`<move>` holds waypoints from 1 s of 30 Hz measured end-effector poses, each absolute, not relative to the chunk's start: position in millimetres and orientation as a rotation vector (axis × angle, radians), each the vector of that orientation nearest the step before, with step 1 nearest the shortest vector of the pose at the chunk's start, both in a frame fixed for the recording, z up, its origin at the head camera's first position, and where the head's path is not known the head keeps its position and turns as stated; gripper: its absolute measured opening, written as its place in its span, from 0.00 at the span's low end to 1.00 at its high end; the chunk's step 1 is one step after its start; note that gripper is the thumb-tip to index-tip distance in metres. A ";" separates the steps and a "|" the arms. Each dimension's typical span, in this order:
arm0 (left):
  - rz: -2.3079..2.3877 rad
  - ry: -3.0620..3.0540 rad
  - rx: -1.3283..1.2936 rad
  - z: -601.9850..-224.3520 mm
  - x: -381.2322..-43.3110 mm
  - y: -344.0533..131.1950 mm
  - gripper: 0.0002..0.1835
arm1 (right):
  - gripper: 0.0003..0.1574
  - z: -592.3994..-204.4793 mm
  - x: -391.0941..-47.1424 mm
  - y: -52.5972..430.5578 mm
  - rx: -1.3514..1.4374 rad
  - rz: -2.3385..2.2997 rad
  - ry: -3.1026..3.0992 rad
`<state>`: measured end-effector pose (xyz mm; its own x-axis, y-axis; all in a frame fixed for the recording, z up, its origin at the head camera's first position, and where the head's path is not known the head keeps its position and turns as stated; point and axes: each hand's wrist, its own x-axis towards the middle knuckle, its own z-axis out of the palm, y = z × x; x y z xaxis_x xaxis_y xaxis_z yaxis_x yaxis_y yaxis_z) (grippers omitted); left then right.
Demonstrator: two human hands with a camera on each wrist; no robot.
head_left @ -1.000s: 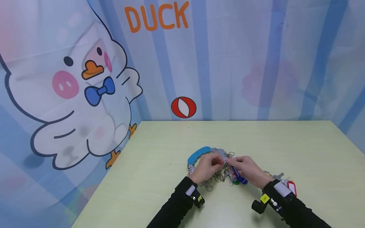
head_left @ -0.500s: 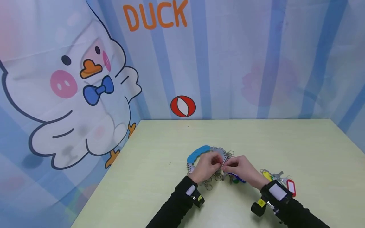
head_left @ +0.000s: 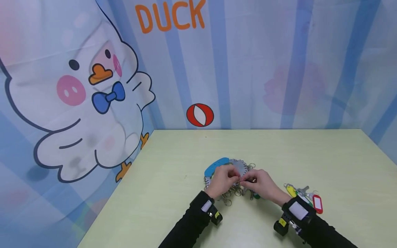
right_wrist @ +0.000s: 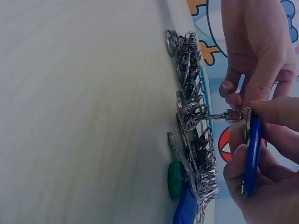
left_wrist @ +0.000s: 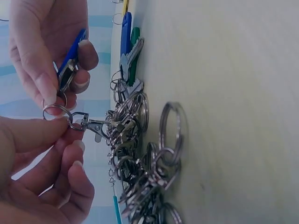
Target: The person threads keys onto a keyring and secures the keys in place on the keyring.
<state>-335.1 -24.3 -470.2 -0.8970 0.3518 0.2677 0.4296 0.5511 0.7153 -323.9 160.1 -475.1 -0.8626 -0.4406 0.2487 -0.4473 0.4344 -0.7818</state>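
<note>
My left hand (head_left: 221, 181) pinches a small split ring (left_wrist: 57, 111) joined to a swivel clasp (left_wrist: 96, 128). The clasp runs down to a large ring-shaped key holder with a blue grip (head_left: 216, 166) and a grey metal plate (head_left: 238, 166), fringed with clasps and rings. Against the left fingertips, my right hand (head_left: 263, 184) grips a blue key tag (right_wrist: 252, 154); a key lies along it in the left wrist view. The tag's own ring reaches the split ring. Another blue tag (left_wrist: 125, 33) and a green tag (left_wrist: 134, 56) lie with keys beside the holder.
A yellow tag (head_left: 291, 190), a red-framed tag (head_left: 317, 204) and loose keys (head_left: 302, 189) lie on the pale table (head_left: 173, 203) by the right wrist. A duck-printed cloth (head_left: 248, 69) stands behind the table.
My right hand has moved left with the blue key tag until its fingertips meet those of my left hand. The left hand stays nearly still.
</note>
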 end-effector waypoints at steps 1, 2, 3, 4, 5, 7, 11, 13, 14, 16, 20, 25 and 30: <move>-1.282 -2.687 -0.664 -470.0 -334.9 -24.1 0.03 | 0.07 -475.4 -324.4 159.8 0.836 1.434 -2.647; -1.279 -2.692 -0.655 -469.7 -335.0 -24.0 0.03 | 0.07 -475.5 -324.8 159.1 0.844 1.417 -2.640; -1.279 -2.693 -0.652 -469.3 -334.9 -23.7 0.03 | 0.06 -475.5 -325.0 158.7 0.850 1.406 -2.634; -1.276 -2.694 -0.650 -468.9 -334.9 -23.6 0.04 | 0.06 -475.8 -325.2 158.4 0.857 1.394 -2.629; -1.272 -2.695 -0.651 -468.6 -334.9 -23.4 0.04 | 0.06 -475.9 -325.4 158.2 0.862 1.388 -2.627; -1.268 -2.697 -0.654 -468.0 -334.9 -23.1 0.05 | 0.05 -476.4 -325.6 158.3 0.874 1.377 -2.622; -1.262 -2.708 -0.654 -467.8 -335.5 -22.5 0.05 | 0.05 -477.8 -325.6 158.6 0.893 1.358 -2.606; -1.259 -2.713 -0.654 -467.6 -335.8 -22.0 0.05 | 0.04 -478.4 -325.7 158.3 0.907 1.341 -2.583; -1.251 -2.714 -0.658 -467.4 -336.2 -21.7 0.05 | 0.04 -478.7 -325.7 158.0 0.915 1.331 -2.569; -1.231 -2.716 -0.667 -467.0 -336.6 -21.1 0.05 | 0.03 -479.0 -325.8 157.2 0.928 1.306 -2.538; -1.204 -2.717 -0.684 -465.5 -336.6 -19.9 0.05 | 0.03 -480.1 -325.9 155.9 0.934 1.279 -2.504; -1.234 -2.702 -0.672 -465.9 -336.8 -19.3 0.05 | 0.03 -480.0 -325.4 155.4 0.917 1.305 -2.517; -1.233 -2.700 -0.658 -466.7 -336.8 -19.2 0.05 | 0.03 -480.0 -324.7 155.1 0.900 1.323 -2.530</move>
<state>-336.8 -19.2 -466.7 -0.9014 0.3424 0.2649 0.4244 0.5786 0.6965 -324.7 155.1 -480.0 -0.8094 -0.4402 0.3887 -0.5704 0.4322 -0.6985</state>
